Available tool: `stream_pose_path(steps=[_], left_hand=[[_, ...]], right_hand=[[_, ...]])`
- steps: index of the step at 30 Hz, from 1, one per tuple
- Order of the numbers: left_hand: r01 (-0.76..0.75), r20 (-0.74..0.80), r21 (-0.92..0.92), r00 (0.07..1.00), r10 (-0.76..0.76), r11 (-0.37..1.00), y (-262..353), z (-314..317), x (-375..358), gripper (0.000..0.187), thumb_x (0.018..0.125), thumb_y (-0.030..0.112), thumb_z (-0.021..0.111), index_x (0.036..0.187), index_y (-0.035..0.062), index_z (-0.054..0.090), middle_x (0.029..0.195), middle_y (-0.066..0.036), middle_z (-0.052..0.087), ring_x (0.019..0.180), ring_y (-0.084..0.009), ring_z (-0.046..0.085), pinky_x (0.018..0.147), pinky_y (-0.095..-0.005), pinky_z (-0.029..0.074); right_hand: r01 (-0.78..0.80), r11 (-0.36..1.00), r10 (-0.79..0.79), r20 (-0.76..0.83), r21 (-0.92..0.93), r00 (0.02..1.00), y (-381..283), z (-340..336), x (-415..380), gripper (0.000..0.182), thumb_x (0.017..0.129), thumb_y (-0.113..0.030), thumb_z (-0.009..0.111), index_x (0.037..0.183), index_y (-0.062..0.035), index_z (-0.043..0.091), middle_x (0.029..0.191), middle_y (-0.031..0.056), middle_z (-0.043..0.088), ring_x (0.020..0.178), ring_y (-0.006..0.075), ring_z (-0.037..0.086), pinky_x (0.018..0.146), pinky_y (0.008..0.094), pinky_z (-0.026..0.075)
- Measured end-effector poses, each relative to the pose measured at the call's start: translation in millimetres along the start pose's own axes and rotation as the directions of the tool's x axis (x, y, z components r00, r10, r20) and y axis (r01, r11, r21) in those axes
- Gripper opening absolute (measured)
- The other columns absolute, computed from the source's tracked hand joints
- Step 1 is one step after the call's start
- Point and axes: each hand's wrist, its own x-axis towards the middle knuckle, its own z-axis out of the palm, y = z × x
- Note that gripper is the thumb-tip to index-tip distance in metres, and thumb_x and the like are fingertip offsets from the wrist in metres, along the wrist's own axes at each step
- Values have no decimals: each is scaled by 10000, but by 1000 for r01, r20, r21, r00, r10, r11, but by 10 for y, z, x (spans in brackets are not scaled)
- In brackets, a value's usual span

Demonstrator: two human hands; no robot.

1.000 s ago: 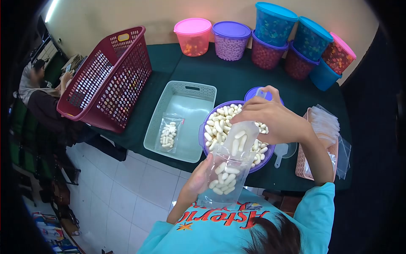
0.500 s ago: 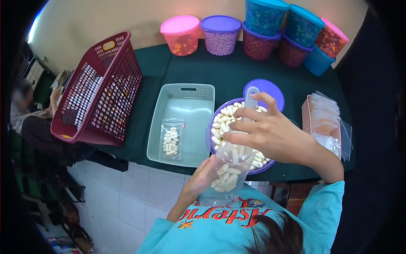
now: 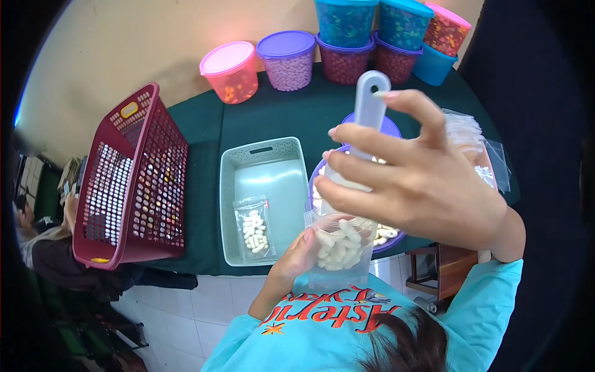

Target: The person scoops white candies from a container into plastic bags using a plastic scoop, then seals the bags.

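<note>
My right hand point(image 3: 421, 170) is closed around a translucent scoop point(image 3: 370, 115), its handle pointing up and its lower end hidden by the fingers and the bag mouth. Below it, my left hand point(image 3: 292, 263) pinches the side of a clear zip bag point(image 3: 341, 282) partly filled with white capsules point(image 3: 338, 251). Behind the bag stands a purple tub point(image 3: 314, 180) of similar capsules, mostly covered by my right hand. To the left, a pale green tray point(image 3: 285, 232) holds a filled bag of capsules point(image 3: 255, 232).
A maroon laundry basket point(image 3: 124, 198) stands at the left, with another person's hand point(image 3: 70, 208) beyond it. Lidded tubs point(image 3: 287, 62) line the back, some stacked. A purple lid point(image 3: 390, 127) lies behind the tub. Clear bags point(image 3: 466, 133) fill a pink basket at the right.
My right hand and the scoop have risen toward the camera, with the handle more upright. The capsules sit higher in the bag, and the view has shifted.
</note>
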Motion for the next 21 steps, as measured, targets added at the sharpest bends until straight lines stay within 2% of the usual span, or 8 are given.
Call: stream_pose_path(steps=[3, 7, 10, 13, 15, 16, 19, 21], left_hand=[[71, -5, 65, 997, -71, 995, -37, -128, -50, 639, 869, 475, 325, 1243, -41, 284, 1196, -124, 429, 1080, -192, 443, 914, -313, 336], [188, -45, -7, 981, -188, 982, -173, -143, 1, 642, 866, 479, 336, 1234, -46, 293, 1184, -130, 441, 1067, -186, 454, 895, -313, 355], [96, -133, 7, 987, -94, 995, -41, -9, 45, 673, 853, 508, 347, 1230, -47, 295, 1132, -138, 485, 1043, -184, 475, 892, -311, 359], [4, 59, 0, 998, -4, 1000, 53, 9, 36, 613, 839, 404, 476, 1218, -49, 312, 1065, -141, 532, 995, -188, 515, 873, -308, 384], [98, -61, 158, 994, -90, 983, 177, 115, 46, 572, 778, 222, 607, 1202, -51, 338, 1045, -139, 551, 945, -182, 547, 846, -301, 414], [111, -147, 63, 984, -101, 992, 190, 148, 66, 548, 710, 79, 655, 1170, -53, 386, 1012, -132, 569, 914, -170, 561, 809, -292, 441], [166, -261, 150, 957, -123, 975, 65, 61, 3, 504, 711, 94, 661, 1137, -51, 432, 966, -127, 591, 903, -169, 564, 799, -287, 446], [142, -312, 154, 946, -88, 978, -41, 32, -62, 455, 712, 106, 662, 1100, -41, 474, 923, -129, 605, 881, -165, 570, 769, -280, 458]], right_hand=[[-66, 995, 65, 27, 74, 998, -21, 3, -47, 145, 671, -170, 602, 811, -189, 568, 807, -55, 589, 924, 110, 525, 936, 445, 191], [1, 983, -21, 110, 181, 994, -155, 192, -111, 166, 679, -144, 587, 838, -185, 563, 798, -61, 577, 944, 102, 514, 940, 435, 173], [9, 997, -18, 121, 74, 992, -158, 254, -112, 209, 679, -144, 581, 879, -193, 547, 770, -68, 561, 968, 94, 496, 935, 423, 165], [-25, 996, 14, 137, 81, 991, -33, 179, -63, 210, 688, -125, 571, 884, -194, 545, 768, -74, 557, 965, 94, 498, 933, 415, 159], [-38, 987, 19, 122, 154, 992, 29, 185, -80, 235, 693, -111, 569, 910, -201, 562, 801, -75, 574, 963, 96, 500, 927, 408, 161], [-71, 988, 58, 97, 136, 994, 63, 186, -104, 241, 694, -110, 573, 915, -205, 576, 822, -71, 585, 964, 98, 501, 927, 410, 159], [-134, 986, 134, 9, 98, 991, 263, 235, -219, 254, 692, -89, 585, 913, -209, 614, 877, -48, 609, 951, 114, 508, 933, 406, 154], [-292, 955, 291, 26, 46, 956, 428, 290, -357, 276, 683, -55, 589, 919, -196, 612, 876, -35, 611, 943, 127, 507, 935, 398, 153]])
